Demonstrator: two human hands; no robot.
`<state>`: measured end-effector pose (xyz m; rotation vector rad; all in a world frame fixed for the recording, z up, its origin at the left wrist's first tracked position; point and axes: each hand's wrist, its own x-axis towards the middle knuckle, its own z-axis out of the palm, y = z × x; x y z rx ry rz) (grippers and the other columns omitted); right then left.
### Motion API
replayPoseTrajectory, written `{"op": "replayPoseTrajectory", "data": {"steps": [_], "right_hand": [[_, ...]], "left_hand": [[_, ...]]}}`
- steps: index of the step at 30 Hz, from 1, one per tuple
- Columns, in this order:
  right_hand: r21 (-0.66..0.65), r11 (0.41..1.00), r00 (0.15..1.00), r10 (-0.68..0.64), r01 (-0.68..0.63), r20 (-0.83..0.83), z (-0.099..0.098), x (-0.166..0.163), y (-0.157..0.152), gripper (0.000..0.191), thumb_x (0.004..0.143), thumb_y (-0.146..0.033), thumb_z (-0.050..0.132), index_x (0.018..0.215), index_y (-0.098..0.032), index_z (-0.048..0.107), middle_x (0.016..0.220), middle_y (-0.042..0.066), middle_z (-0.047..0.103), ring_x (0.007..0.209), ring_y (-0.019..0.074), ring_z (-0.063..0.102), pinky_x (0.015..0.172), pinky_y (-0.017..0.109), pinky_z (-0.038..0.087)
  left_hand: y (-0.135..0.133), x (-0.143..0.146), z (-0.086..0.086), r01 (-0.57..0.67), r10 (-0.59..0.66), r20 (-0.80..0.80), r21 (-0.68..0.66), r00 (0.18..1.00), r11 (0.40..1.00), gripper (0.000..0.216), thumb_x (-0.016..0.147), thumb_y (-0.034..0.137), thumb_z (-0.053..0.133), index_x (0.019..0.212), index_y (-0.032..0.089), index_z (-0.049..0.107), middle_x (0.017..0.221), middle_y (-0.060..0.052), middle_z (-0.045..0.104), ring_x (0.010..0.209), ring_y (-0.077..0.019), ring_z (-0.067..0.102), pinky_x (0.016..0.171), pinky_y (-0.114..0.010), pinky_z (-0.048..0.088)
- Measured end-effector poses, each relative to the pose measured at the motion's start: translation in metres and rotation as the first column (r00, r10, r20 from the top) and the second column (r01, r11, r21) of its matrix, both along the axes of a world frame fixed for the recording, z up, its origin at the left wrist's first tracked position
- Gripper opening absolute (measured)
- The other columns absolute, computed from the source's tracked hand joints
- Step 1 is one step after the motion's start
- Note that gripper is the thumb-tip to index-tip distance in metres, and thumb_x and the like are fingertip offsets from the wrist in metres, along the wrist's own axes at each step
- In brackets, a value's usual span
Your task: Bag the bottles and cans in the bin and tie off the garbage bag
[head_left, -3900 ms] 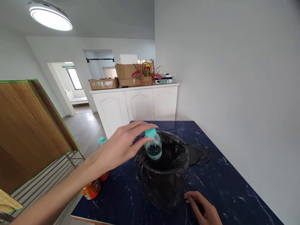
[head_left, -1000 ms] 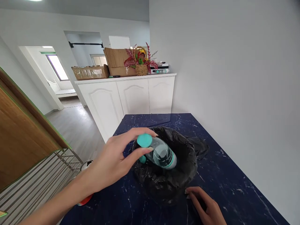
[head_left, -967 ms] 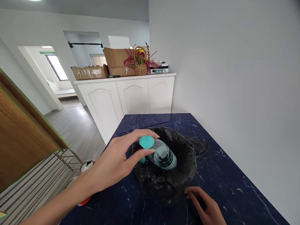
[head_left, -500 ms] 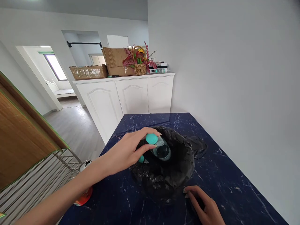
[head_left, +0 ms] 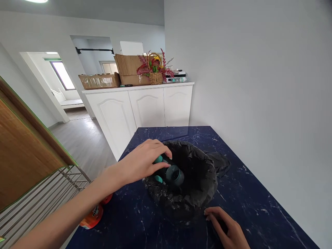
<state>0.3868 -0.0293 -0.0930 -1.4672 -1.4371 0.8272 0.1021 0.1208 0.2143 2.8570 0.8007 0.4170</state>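
Orange drink bottle (head_left: 92, 216) is lying at the desk's (head_left: 254, 207) left edge. Left hand (head_left: 141, 162) is now lowering into the black bag-lined bin (head_left: 192, 193), fingers curled around the teal-capped water bottle (head_left: 173, 174), which has sunk from above the rim to inside. Right hand (head_left: 227, 230) is pressing flat, fingers loose, gripping nothing, just beside the bin's base.

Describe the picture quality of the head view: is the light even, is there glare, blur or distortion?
Head view: soft, even daylight; the far window is overexposed. The glossy dark-blue marble tabletop mirrors the white cabinet faintly near its far edge. The black plastic bag interior is too dark for detail. The left hand and right hand are sharp. Wide-angle distortion leans the bamboo-topped rack at the left edge.
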Motion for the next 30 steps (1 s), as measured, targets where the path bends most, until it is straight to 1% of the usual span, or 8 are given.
{"op": "replayPoseTrajectory", "data": {"steps": [5, 7, 9, 11, 16, 22, 26, 30], "right_hand": [[-0.015, 1.0, 1.0, -0.005, 0.005, 0.024, 0.0, 0.0, 0.0, 0.038, 0.103, -0.062, 0.054, 0.109, -0.031, 0.075, 0.103, 0.01, 0.079, 0.087, 0.0258, 0.079, 0.067, 0.028, 0.063], [-0.029, 1.0, 0.999, -0.011, 0.012, 0.043, -0.001, -0.001, -0.001, 0.04, 0.103, -0.064, 0.052, 0.11, -0.031, 0.074, 0.103, 0.01, 0.079, 0.086, 0.0255, 0.079, 0.067, 0.028, 0.062], [-0.035, 0.999, 0.998, -0.032, 0.034, 0.058, -0.002, -0.002, -0.002, 0.042, 0.103, -0.066, 0.051, 0.109, -0.031, 0.074, 0.105, 0.01, 0.079, 0.087, 0.0255, 0.079, 0.068, 0.028, 0.062], [-0.035, 0.998, 0.996, -0.055, 0.058, 0.068, -0.003, -0.003, -0.004, 0.042, 0.102, -0.066, 0.052, 0.109, -0.032, 0.074, 0.106, 0.009, 0.079, 0.09, 0.026, 0.079, 0.07, 0.029, 0.062], [-0.043, 0.997, 0.996, -0.059, 0.062, 0.071, -0.007, -0.001, -0.007, 0.044, 0.098, -0.069, 0.057, 0.112, -0.031, 0.075, 0.111, 0.01, 0.079, 0.095, 0.0277, 0.079, 0.069, 0.028, 0.062], [-0.1, 0.993, 0.998, -0.054, 0.057, 0.034, -0.009, 0.001, -0.006, 0.056, 0.094, -0.077, 0.055, 0.114, -0.03, 0.078, 0.109, 0.012, 0.079, 0.09, 0.0295, 0.08, 0.063, 0.03, 0.063], [-0.063, 0.995, 0.996, -0.074, 0.077, 0.048, -0.005, -0.002, -0.007, 0.05, 0.097, -0.072, 0.055, 0.112, -0.029, 0.076, 0.11, 0.012, 0.079, 0.092, 0.0282, 0.079, 0.068, 0.03, 0.063], [-0.045, 0.996, 0.996, -0.069, 0.072, 0.063, -0.003, -0.005, -0.008, 0.045, 0.101, -0.067, 0.054, 0.112, -0.029, 0.075, 0.111, 0.011, 0.078, 0.09, 0.0262, 0.078, 0.067, 0.029, 0.061]], "left_hand": [[-0.007, -0.034, 0.014, -0.201, 0.174, 0.154, 0.177, 0.973, 0.964, 0.029, 0.108, 0.048, 0.052, 0.117, 0.028, 0.071, 0.12, -0.004, 0.077, 0.112, -0.0256, 0.07, 0.103, -0.041, 0.054], [-0.01, -0.058, 0.018, -0.366, 0.318, 0.22, 0.227, 0.922, 0.903, 0.033, 0.107, 0.054, 0.052, 0.118, 0.03, 0.071, 0.122, -0.002, 0.077, 0.084, -0.0206, 0.071, 0.094, -0.038, 0.057], [-0.014, -0.087, 0.019, -0.526, 0.48, 0.228, 0.233, 0.847, 0.818, 0.035, 0.106, 0.057, 0.052, 0.12, 0.031, 0.07, 0.124, 0.002, 0.077, 0.055, -0.0126, 0.059, 0.082, -0.035, 0.057], [-0.017, -0.119, 0.012, -0.628, 0.602, 0.179, 0.23, 0.778, 0.743, 0.037, 0.106, 0.06, 0.051, 0.12, 0.031, 0.07, 0.123, 0.005, 0.077, 0.047, -0.0095, 0.052, 0.077, -0.033, 0.057], [-0.019, -0.193, -0.032, -0.675, 0.685, 0.018, 0.19, 0.729, 0.713, 0.055, 0.104, 0.071, 0.044, 0.121, 0.026, 0.069, 0.113, 0.002, 0.08, 0.092, -0.0231, 0.077, 0.083, -0.03, 0.058], [-0.01, -0.227, -0.091, -0.784, 0.742, -0.255, -0.157, 0.62, 0.601, 0.09, 0.084, 0.083, 0.057, 0.14, 0.012, 0.059, 0.136, -0.018, 0.073, 0.12, -0.0392, 0.071, 0.094, -0.042, 0.057], [0.0, -0.227, -0.11, -0.776, 0.71, -0.326, -0.155, 0.624, 0.611, 0.094, 0.076, 0.073, 0.067, 0.15, 0.017, 0.052, 0.14, -0.018, 0.071, 0.123, -0.0436, 0.068, 0.098, -0.048, 0.052], [0.011, -0.218, -0.107, -0.751, 0.716, -0.245, -0.091, 0.653, 0.654, 0.091, 0.077, 0.073, 0.066, 0.151, 0.022, 0.053, 0.133, -0.015, 0.076, 0.119, -0.0432, 0.07, 0.093, -0.047, 0.053]]}}
